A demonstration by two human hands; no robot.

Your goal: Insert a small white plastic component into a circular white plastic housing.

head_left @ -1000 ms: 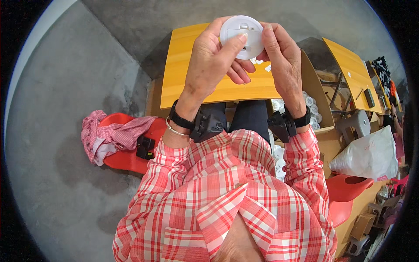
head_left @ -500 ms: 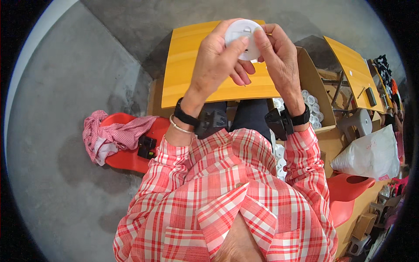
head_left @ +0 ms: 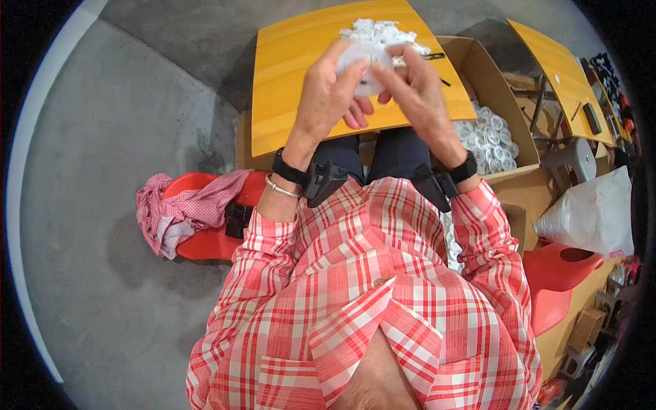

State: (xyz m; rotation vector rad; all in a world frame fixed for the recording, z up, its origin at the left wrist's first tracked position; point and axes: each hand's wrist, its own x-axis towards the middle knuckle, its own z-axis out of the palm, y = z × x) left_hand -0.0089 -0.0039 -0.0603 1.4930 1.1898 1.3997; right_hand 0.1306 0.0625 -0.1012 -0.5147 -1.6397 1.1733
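Observation:
Above the yellow table (head_left: 290, 85), both hands grip a round white plastic disc (head_left: 354, 57), blurred by motion. My left hand (head_left: 322, 90) holds its left side, thumb laid across the face and fingers behind. On the other side, my right hand (head_left: 418, 87) pinches the rim with its thumb in front. A small dark slot or mark shows low on the disc; its back is hidden. Just beyond the hands, a pile of small white plastic parts (head_left: 377, 31) lies on the table.
Right of the table stands a cardboard box (head_left: 497, 85) holding many round white pieces (head_left: 493, 142). Slim black items (head_left: 434, 56) lie near the table's right edge. A red chair (head_left: 205, 244) with checked cloth (head_left: 164, 212) is at left; a white bag (head_left: 589, 213) and red seat (head_left: 552, 290) are right.
The hands and disc have shifted slightly left and down in the picture. With the view tilted, the white pile and more of the box's contents now show. Both hands keep their hold.

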